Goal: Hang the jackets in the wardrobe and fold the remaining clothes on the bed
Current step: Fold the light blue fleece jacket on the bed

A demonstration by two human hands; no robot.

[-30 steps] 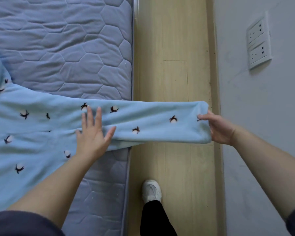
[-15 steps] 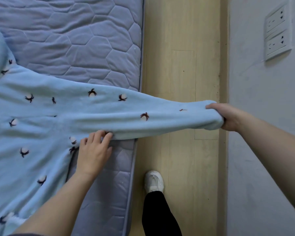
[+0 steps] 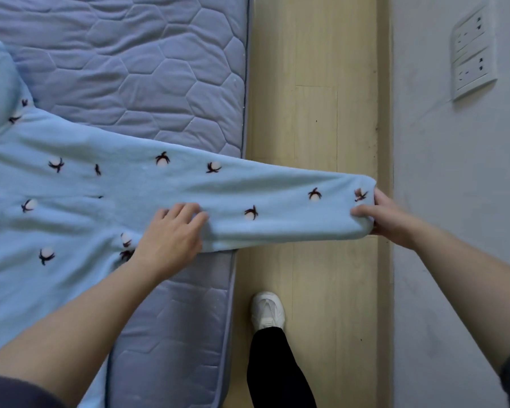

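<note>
So the blue fleece top [image 3: 80, 219] lies spread on the mattress [image 3: 147, 69], with one sleeve [image 3: 277, 198] pulled out sideways past the bed edge, over the wood floor [image 3: 312, 83]. The left hand [image 3: 171, 240] rests on the sleeve near the armpit, fingers loose, pressing down. The right hand [image 3: 386, 219] is clamped on the cuff [image 3: 362, 207], close to the wall.

A light blue fleece hooded garment [image 3: 80, 201] dotted with small dark-and-white motifs lies spread flat on the grey-blue quilted mattress [image 3: 147, 69], hood at the far left. Its one visible sleeve [image 3: 277, 198] stretches straight out past the mattress edge, its cuff pinched by the right hand [image 3: 392, 219].
</note>
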